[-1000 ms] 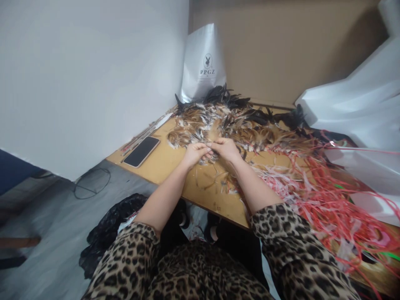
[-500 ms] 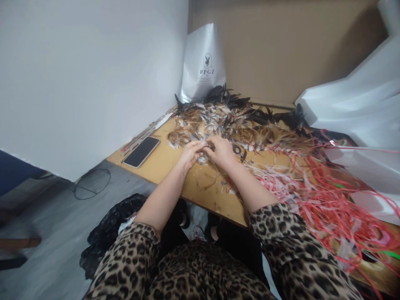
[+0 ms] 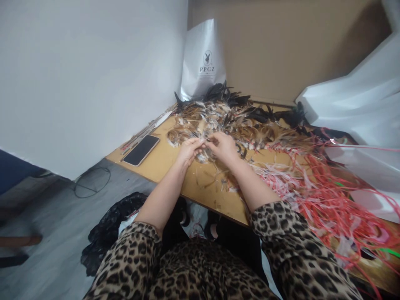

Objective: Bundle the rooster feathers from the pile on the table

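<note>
A wide heap of brown, white and black feathers [image 3: 231,121] covers the far part of a wooden table [image 3: 175,160]. My left hand [image 3: 188,151] and my right hand [image 3: 223,146] meet at the heap's near edge, fingertips pinched together on a small bunch of feathers [image 3: 204,143] held between them. A few loose feathers and bits lie on the wood just below my hands. Leopard-print sleeves cover my upper arms.
A dark phone [image 3: 141,150] lies on the table's left edge beside thin sticks [image 3: 146,131]. A tangle of red and pink plastic strings [image 3: 325,187] spreads on the right. A white PPGZ bag [image 3: 203,62] stands at the back, white sheeting [image 3: 353,104] at right, a black bag [image 3: 109,229] on the floor.
Both hands shifted slightly left and away, deeper into the heap's near edge, fingers still working together on the feathers. Nothing else moved.
</note>
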`<state>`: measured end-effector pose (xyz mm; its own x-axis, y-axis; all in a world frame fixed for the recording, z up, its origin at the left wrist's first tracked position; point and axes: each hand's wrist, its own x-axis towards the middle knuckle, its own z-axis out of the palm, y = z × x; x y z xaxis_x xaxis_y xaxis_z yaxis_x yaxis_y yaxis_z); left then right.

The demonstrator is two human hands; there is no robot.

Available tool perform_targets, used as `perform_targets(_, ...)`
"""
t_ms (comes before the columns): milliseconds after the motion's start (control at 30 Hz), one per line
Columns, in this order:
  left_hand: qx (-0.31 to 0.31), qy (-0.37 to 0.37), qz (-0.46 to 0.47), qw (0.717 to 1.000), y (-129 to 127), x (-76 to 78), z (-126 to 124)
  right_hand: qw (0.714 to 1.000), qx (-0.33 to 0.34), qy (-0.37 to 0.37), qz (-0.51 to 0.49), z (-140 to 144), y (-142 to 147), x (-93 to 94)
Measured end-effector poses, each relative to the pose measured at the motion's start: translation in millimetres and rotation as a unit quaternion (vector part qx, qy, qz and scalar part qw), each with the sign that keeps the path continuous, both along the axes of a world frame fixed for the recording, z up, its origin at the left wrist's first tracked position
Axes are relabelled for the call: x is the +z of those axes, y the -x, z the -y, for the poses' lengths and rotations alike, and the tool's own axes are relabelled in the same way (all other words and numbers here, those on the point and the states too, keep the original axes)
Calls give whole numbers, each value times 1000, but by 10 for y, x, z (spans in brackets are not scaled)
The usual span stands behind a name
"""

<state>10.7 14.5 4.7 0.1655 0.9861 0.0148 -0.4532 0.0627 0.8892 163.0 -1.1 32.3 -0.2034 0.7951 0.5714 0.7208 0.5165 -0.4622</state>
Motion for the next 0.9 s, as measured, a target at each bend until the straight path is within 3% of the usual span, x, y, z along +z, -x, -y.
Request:
perform_targets(133,42,14,95,995,81,11,-61,990,-31,101,-95,-100,-111,-36)
perform_targets(267,31,38,162,986,131,-2,-104,977,-6,205,-64,-129,-185,-45)
perform_targets(433,-12,43,142,989,93,25,-52,965,-29,261,16,-96,-169,-52)
perform_targets(567,-35,40,119,992,66,49,-11,963,-46,267,4,-130,-140,-168)
perform_targets(767,-34,51,92,994,67,46,-12,941,-9,298,-158,-170,-124,-245)
perform_targets(833,-35,51,87,994,63,38,-15,916,-5,304,-262,-158,-115,-198)
perform_targets(900,-37,51,78,995,54,29,-13,873,6,321,-368,-145,-101,-144)
